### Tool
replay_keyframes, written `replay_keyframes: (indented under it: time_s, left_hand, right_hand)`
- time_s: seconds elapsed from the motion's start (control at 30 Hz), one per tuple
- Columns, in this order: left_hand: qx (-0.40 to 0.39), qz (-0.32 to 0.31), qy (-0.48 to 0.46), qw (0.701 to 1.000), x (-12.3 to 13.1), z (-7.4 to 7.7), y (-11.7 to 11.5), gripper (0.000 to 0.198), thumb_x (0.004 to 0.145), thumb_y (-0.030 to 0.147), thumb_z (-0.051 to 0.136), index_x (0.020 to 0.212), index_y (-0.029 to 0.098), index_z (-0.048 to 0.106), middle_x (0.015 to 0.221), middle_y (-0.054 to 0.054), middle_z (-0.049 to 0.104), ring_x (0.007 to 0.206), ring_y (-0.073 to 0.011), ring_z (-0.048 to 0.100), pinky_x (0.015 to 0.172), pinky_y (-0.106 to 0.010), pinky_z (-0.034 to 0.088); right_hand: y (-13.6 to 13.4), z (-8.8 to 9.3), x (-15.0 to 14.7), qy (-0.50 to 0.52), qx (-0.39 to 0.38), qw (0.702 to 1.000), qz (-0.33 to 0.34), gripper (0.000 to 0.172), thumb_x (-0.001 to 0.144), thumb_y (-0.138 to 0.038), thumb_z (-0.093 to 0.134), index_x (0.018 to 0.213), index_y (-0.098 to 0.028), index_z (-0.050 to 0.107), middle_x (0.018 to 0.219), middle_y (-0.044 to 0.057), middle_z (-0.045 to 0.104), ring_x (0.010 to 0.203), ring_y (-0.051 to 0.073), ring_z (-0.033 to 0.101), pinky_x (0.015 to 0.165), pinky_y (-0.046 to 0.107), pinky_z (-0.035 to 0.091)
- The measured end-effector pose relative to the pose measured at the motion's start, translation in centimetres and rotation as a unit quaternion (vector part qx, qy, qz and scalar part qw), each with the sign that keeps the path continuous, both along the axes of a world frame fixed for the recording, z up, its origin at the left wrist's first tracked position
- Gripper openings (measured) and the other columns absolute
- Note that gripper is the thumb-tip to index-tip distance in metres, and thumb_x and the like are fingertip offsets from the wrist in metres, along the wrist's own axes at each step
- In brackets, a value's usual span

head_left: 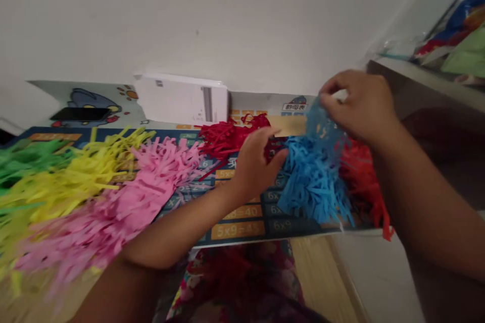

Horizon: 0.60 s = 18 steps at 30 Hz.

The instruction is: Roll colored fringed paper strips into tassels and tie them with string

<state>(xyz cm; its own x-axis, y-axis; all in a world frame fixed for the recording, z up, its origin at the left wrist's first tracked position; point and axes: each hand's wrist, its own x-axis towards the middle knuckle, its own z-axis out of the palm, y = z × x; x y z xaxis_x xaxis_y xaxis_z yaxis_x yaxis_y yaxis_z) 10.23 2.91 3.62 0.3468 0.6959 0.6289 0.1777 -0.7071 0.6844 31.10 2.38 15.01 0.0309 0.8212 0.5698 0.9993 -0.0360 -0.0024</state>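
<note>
My right hand is raised on the right, its thumb and finger pinched on a strip of blue fringed paper that is blurred by motion. Below it lies a bunch of blue fringed tissue paper. My left hand is to the left of that bunch, thumb apart from the fingers. A tan strip runs from its fingertips toward the blue strip; whether the fingers touch it is unclear. Dark red fringed paper lies behind my left hand. Bright red fringed paper lies partly behind my right forearm.
Pink, yellow and green fringed paper cover the table's left side. A printed mat lies underneath. At the back stand a white box and a dark phone-like slab. A shelf borders the right.
</note>
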Motion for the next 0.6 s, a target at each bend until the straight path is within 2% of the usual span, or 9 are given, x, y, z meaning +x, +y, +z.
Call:
replay_keyframes:
  time_s: [0.07, 0.17, 0.23, 0.43, 0.6]
  left_hand:
    - [0.043, 0.053, -0.028, 0.997, 1.7, 1.6, 1.4, 0.048, 0.09, 0.034, 0.06, 0.133, 0.018, 0.049, 0.137, -0.012, 0.06, 0.13, -0.0269, 0.054, 0.112, -0.044, 0.041]
    - [0.064, 0.08, 0.011, 0.995, 2.0, 2.6, 2.5, 0.049, 0.09, 0.027, 0.054, 0.138, 0.017, 0.046, 0.14, -0.012, 0.059, 0.13, -0.0269, 0.054, 0.114, -0.045, 0.039]
    - [0.06, 0.098, 0.06, 0.992, 1.0, 2.2, 2.7, 0.049, 0.088, 0.024, 0.054, 0.136, 0.017, 0.05, 0.139, -0.012, 0.061, 0.129, -0.0267, 0.056, 0.116, -0.048, 0.035]
    - [0.029, 0.163, 0.165, 0.972, -2.5, -0.7, 2.9, 0.043, 0.089, 0.015, 0.051, 0.13, 0.02, 0.059, 0.136, -0.008, 0.065, 0.129, -0.0228, 0.057, 0.12, -0.052, 0.024]
    - [0.043, 0.157, 0.184, 0.969, -3.1, -1.9, 2.5, 0.048, 0.087, 0.024, 0.06, 0.135, 0.017, 0.055, 0.137, -0.01, 0.064, 0.128, -0.0257, 0.057, 0.119, -0.057, 0.022]
  right_hand:
    - [-0.7, -0.7, -3.6, -0.1, -0.033, 0.993, 0.055, 0.019, 0.087, -0.026, 0.057, 0.092, -0.016, 0.072, 0.095, 0.009, 0.073, 0.09, 0.023, 0.061, 0.088, 0.042, 0.033]
    - [-1.1, -2.6, -6.5, -0.161, -0.055, 0.981, 0.091, 0.018, 0.089, -0.025, 0.054, 0.09, -0.018, 0.07, 0.092, 0.008, 0.073, 0.088, 0.026, 0.062, 0.088, 0.044, 0.03]
    - [-0.9, -3.8, -7.4, -0.165, -0.044, 0.979, 0.111, 0.019, 0.091, -0.025, 0.052, 0.091, -0.019, 0.07, 0.094, 0.008, 0.074, 0.089, 0.026, 0.062, 0.087, 0.043, 0.029]
    - [-0.4, -6.6, -10.0, -0.169, -0.018, 0.973, 0.158, 0.024, 0.093, -0.019, 0.045, 0.091, -0.018, 0.069, 0.088, 0.008, 0.074, 0.086, 0.025, 0.061, 0.092, 0.044, 0.027]
    - [-0.2, -7.7, -10.9, -0.157, -0.009, 0.975, 0.156, 0.024, 0.093, -0.017, 0.045, 0.089, -0.018, 0.069, 0.087, 0.008, 0.073, 0.086, 0.025, 0.061, 0.094, 0.045, 0.027]
